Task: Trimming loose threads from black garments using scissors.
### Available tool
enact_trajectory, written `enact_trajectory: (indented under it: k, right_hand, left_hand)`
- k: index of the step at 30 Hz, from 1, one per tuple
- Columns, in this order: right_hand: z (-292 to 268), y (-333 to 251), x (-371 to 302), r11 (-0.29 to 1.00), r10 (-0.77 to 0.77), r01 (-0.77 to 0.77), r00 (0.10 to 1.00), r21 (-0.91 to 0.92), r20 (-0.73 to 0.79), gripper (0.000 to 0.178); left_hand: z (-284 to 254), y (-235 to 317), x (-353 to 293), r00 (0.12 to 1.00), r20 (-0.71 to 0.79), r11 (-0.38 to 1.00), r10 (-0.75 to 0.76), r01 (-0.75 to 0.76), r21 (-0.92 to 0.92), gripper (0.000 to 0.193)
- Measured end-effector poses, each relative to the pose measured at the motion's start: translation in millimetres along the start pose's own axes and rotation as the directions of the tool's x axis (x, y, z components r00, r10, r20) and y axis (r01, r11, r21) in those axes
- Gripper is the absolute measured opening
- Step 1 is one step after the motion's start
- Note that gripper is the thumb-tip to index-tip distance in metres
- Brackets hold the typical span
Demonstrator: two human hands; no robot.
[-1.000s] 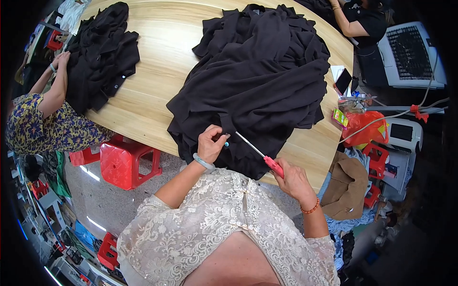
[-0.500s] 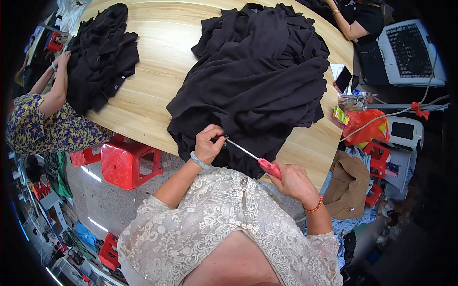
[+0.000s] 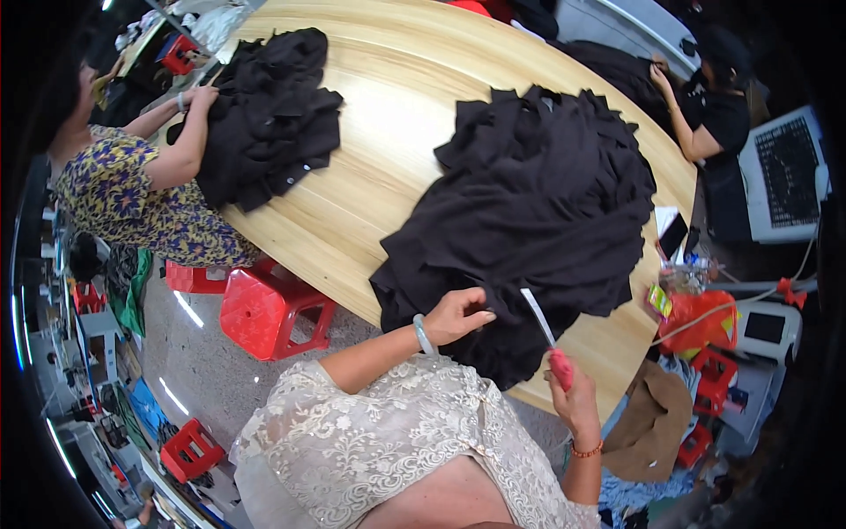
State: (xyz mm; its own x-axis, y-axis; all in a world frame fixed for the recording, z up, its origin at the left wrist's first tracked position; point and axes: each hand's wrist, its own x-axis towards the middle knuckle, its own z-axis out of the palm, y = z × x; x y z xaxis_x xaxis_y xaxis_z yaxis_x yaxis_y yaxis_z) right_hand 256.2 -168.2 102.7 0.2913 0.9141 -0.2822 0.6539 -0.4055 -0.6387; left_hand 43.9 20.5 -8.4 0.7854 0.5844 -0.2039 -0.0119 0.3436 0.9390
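Observation:
A heap of black garments (image 3: pixel 538 203) lies on the wooden table before me, its near edge hanging over the side. My left hand (image 3: pixel 456 317), with a pale bangle at the wrist, hovers at the heap's near edge, index finger and thumb apart and nothing visible between them. In my right hand (image 3: pixel 575 401), closed round its pink handle, is a slim tool (image 3: pixel 539 319) with a long narrow metal blade. Its tip points up and away over the black cloth, apart from my left hand. The tool's exact kind is unclear.
The table (image 3: pixel 388 115) curves around me. At left, a person in a flowered dress (image 3: pixel 132 176) handles another black garment pile (image 3: pixel 273 115). A person in black (image 3: pixel 718 115) works far right. Red stools (image 3: pixel 264 313), a red plastic bag (image 3: pixel 705 322) and brown cloth (image 3: pixel 650 423) lie close by.
My left hand has let go of the cloth near the tool's tip, its fingers parting. The tool has swung away from that hand and points more upward. The whole view has shifted.

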Motion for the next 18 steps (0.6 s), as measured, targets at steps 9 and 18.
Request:
enact_trajectory:
  k: [9, 18]
  right_hand:
    - [10, -12, 15, 0.96, 0.13, -0.058, 0.959, 0.273, -0.252, 0.027]
    - [38, -43, 35, 0.978, 0.15, -0.102, 0.949, 0.18, -0.278, 0.026]
  left_hand:
    - [-118, 247, 112, 0.745, -0.425, 0.765, 0.514, -0.623, -0.165, 0.007]
    - [-303, 293, 78, 0.693, -0.447, 0.715, 0.566, -0.682, -0.154, 0.027]
